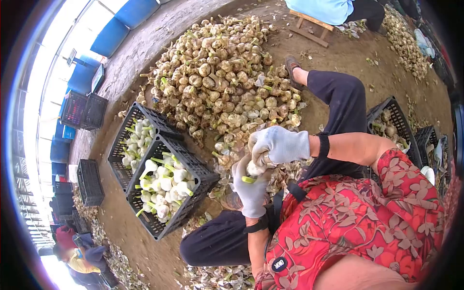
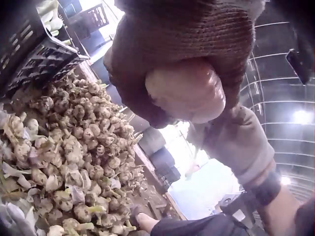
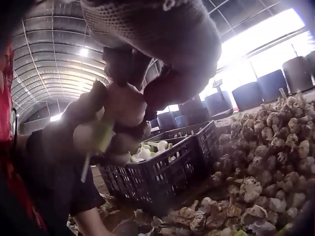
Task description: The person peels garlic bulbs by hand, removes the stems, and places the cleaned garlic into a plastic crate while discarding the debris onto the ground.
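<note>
Both hands wear pale knit gloves and meet in front of the body. The left hand (image 1: 250, 191) holds a garlic bulb (image 1: 254, 168) with a short green stem; in the left wrist view its fingers wrap round the white bulb (image 2: 187, 91). Curled fingers of the right hand (image 1: 280, 145) pinch the top of the same bulb, and in the right wrist view they touch the bulb (image 3: 125, 104) from above. Beyond the hands lies a large heap of unpeeled garlic (image 1: 217, 77).
Two black crates (image 1: 193, 205) of whitish garlic with green stems stand left of the hands. Loose skins (image 1: 217, 275) litter the ground. More crates (image 1: 394, 108) stand on the right. Other people sit at the top right, near a wooden stool (image 1: 309, 31), and at the lower left.
</note>
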Tool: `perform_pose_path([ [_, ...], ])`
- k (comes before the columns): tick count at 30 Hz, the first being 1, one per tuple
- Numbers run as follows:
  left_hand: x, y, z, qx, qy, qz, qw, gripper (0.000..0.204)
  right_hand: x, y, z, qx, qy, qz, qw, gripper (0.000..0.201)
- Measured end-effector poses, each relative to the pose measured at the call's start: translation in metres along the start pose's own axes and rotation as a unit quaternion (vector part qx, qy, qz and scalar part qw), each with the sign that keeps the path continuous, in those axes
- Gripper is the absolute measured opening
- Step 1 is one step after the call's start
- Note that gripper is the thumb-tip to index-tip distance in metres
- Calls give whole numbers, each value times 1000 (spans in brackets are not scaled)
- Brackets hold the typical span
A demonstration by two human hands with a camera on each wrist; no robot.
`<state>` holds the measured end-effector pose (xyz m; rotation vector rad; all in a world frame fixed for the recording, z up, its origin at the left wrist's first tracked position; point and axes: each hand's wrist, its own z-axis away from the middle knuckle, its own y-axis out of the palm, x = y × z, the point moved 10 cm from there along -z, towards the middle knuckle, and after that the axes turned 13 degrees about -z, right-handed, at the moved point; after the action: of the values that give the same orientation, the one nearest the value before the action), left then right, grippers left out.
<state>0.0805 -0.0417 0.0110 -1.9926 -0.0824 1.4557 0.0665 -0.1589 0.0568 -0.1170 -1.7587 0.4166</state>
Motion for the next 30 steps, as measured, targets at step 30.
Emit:
perform_pose_path([
  [30,31,34,12,55,-225,759,608,59,-9,-2,-17,10,6,3,1000,52],
])
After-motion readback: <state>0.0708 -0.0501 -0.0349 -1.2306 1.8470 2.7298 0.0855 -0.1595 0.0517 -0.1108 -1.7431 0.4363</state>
